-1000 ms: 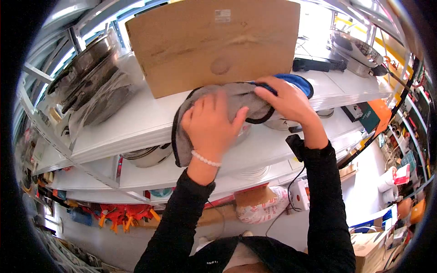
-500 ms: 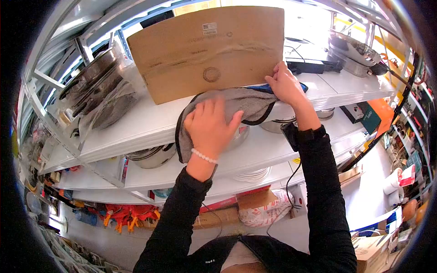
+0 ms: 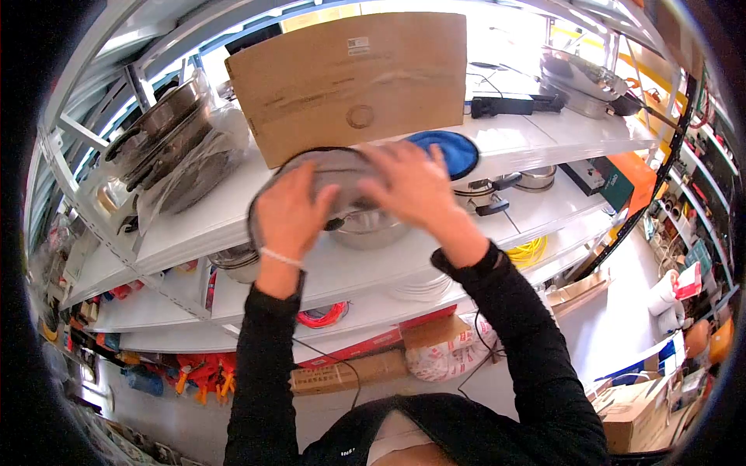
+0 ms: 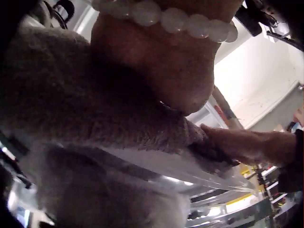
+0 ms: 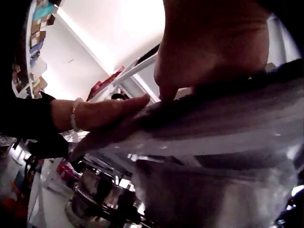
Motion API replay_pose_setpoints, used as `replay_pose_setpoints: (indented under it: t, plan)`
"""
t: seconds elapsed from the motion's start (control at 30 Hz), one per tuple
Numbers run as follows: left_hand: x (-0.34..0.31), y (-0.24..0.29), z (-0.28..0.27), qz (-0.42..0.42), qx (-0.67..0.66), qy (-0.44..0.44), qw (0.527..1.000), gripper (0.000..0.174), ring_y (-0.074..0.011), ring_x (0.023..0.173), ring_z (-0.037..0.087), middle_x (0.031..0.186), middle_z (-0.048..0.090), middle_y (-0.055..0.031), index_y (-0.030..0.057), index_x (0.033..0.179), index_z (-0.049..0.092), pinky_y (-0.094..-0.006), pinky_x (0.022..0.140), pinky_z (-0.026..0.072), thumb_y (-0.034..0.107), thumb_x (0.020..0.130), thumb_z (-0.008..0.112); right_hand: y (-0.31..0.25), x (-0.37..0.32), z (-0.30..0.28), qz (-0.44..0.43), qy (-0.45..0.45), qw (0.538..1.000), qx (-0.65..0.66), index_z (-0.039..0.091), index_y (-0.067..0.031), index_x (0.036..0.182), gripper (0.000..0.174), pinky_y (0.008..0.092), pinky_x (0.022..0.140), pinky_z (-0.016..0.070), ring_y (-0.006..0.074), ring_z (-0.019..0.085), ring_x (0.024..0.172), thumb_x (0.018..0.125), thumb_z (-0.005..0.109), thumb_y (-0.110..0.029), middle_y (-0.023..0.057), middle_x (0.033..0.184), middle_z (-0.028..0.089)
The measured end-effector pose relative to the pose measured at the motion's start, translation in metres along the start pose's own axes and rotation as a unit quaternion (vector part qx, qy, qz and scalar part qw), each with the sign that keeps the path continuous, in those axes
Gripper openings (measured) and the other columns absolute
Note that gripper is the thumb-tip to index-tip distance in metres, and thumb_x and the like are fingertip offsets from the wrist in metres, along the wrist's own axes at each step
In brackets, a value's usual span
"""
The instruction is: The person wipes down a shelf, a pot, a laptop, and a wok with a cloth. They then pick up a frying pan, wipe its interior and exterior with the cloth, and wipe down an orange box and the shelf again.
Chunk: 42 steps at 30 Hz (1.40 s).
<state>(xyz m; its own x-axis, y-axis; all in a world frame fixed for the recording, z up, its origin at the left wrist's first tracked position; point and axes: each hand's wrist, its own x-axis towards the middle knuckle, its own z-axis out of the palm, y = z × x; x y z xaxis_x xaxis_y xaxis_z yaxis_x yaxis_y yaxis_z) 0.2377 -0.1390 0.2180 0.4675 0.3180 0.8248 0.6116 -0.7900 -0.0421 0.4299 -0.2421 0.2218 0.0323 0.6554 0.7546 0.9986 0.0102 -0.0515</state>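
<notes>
A grey towel (image 3: 336, 165) with dark edging lies over the front edge of the upper white shelf, part of it hanging down. Its blue side (image 3: 447, 149) shows at the right end. My left hand (image 3: 294, 208), with a white bead bracelet at the wrist, lies on the grey part, fingers extended. My right hand (image 3: 416, 185) reaches over the towel's middle, its fingers spread and blurred by motion. In the right wrist view, the left hand (image 5: 107, 113) rests flat along the towel (image 5: 213, 123).
Behind the towel stands a cardboard sheet (image 3: 350, 85). Dark pans (image 3: 167, 132) in plastic lean at the left, and a steel pan (image 3: 579, 74) sits at the far right beside a black device (image 3: 517, 103). Steel pots (image 3: 536, 177) stand on the shelf below.
My right hand has left the towel's right end by the cardboard and come left over the grey part. The left hand has shifted left. More of the blue side shows at the right.
</notes>
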Motion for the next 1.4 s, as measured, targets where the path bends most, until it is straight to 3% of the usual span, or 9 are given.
replay_pose_setpoints:
  t: [0.07, 0.13, 0.23, 0.4, 0.47, 0.7, 0.83, 1.03, 1.4]
  plan:
    - [-0.013, -0.028, -0.023, -0.029, 0.032, -0.006, 0.999, 0.042, -0.0337, 0.093, 0.063, 0.107, 0.065, -0.0149, 0.0043, 0.109, 0.062, -0.0423, 0.08, 0.0495, 0.038, 0.085, 0.061, -0.034, 0.005, 0.008, -0.036, -0.029, 0.998, 0.038, 0.043, -0.0283, 0.14, 0.062, 0.0622, 0.098, 0.0316, 0.0367, 0.047, 0.121, 0.087, 0.05, -0.059, 0.0154, 0.128, 0.054]
    - [-0.029, -0.055, -0.038, -0.08, 0.111, -0.027, 0.99, 0.038, -0.0305, 0.111, 0.056, 0.114, 0.063, -0.0112, 0.0106, 0.112, 0.063, -0.0506, 0.094, 0.0396, 0.038, 0.086, 0.061, -0.062, 0.012, 0.017, -0.077, -0.039, 0.994, 0.073, 0.046, -0.0295, 0.137, 0.059, 0.0616, 0.097, 0.0323, 0.039, 0.048, 0.119, 0.087, 0.049, -0.059, 0.0133, 0.127, 0.055]
    - [-0.062, -0.087, -0.049, -0.11, 0.186, 0.039, 0.976, 0.042, -0.0303, 0.115, 0.053, 0.118, 0.061, -0.0086, 0.0133, 0.117, 0.061, -0.0557, 0.099, 0.0334, 0.042, 0.087, 0.06, -0.085, 0.024, 0.035, -0.14, -0.034, 0.98, 0.137, 0.049, -0.0255, 0.135, 0.055, 0.0571, 0.097, 0.0355, 0.0343, 0.051, 0.116, 0.089, 0.05, -0.055, 0.0109, 0.126, 0.056]
    - [-0.071, -0.094, -0.028, -0.112, 0.177, 0.11, 0.972, 0.049, -0.0301, 0.112, 0.052, 0.115, 0.059, -0.0089, 0.0145, 0.121, 0.058, -0.0564, 0.1, 0.0303, 0.047, 0.084, 0.061, -0.073, 0.038, 0.037, -0.078, -0.055, 0.97, 0.222, 0.062, -0.0117, 0.118, 0.051, 0.0482, 0.096, 0.0397, 0.0308, 0.054, 0.114, 0.092, 0.047, -0.052, 0.0093, 0.115, 0.064]
    - [-0.058, -0.069, -0.022, -0.123, 0.187, 0.072, 0.972, 0.052, -0.0303, 0.111, 0.052, 0.113, 0.058, -0.0091, 0.0149, 0.122, 0.057, -0.0558, 0.1, 0.0297, 0.049, 0.083, 0.061, -0.049, 0.041, 0.034, -0.051, -0.075, 0.973, 0.213, 0.065, -0.0126, 0.114, 0.051, 0.0506, 0.095, 0.0399, 0.0314, 0.056, 0.111, 0.091, 0.045, -0.054, 0.0085, 0.112, 0.066]
    - [-0.013, 0.042, 0.007, -0.048, 0.141, 0.037, 0.988, 0.074, -0.0288, 0.108, 0.051, 0.113, 0.055, -0.0104, 0.0188, 0.131, 0.053, -0.049, 0.094, 0.0334, 0.061, 0.071, 0.065, 0.053, 0.017, -0.015, 0.013, -0.078, 0.981, 0.179, 0.067, -0.0115, 0.113, 0.045, 0.0413, 0.09, 0.0474, 0.0318, 0.061, 0.104, 0.089, 0.053, -0.048, 0.0138, 0.108, 0.066]
    - [0.006, 0.094, 0.029, -0.026, 0.08, 0.038, 0.996, 0.079, -0.03, 0.107, 0.051, 0.115, 0.056, -0.0105, 0.0194, 0.132, 0.052, -0.0462, 0.094, 0.0355, 0.058, 0.067, 0.071, 0.116, 0.002, -0.033, 0.004, -0.051, 0.99, 0.128, 0.066, -0.0103, 0.113, 0.047, 0.0385, 0.09, 0.0485, 0.0311, 0.062, 0.103, 0.088, 0.057, -0.048, 0.0151, 0.11, 0.066]
    - [0.039, 0.177, 0.07, 0.0, 0.069, 0.021, 0.997, 0.081, -0.0272, 0.106, 0.052, 0.114, 0.056, -0.0082, 0.0208, 0.133, 0.052, -0.0434, 0.09, 0.037, 0.056, 0.063, 0.075, 0.215, -0.022, -0.07, 0.043, -0.076, 0.989, 0.12, 0.065, -0.0108, 0.115, 0.05, 0.038, 0.09, 0.0475, 0.0308, 0.06, 0.107, 0.089, 0.054, -0.052, 0.0126, 0.116, 0.064]
    - [0.099, 0.337, 0.14, -0.016, 0.094, 0.006, 0.995, 0.077, -0.0276, 0.107, 0.052, 0.114, 0.055, -0.0067, 0.0226, 0.131, 0.052, -0.0457, 0.087, 0.0402, 0.056, 0.065, 0.075, 0.395, -0.057, -0.117, -0.01, -0.079, 0.989, 0.128, 0.061, -0.0118, 0.119, 0.045, 0.0383, 0.093, 0.0453, 0.0311, 0.056, 0.112, 0.09, 0.054, -0.046, 0.012, 0.121, 0.061]
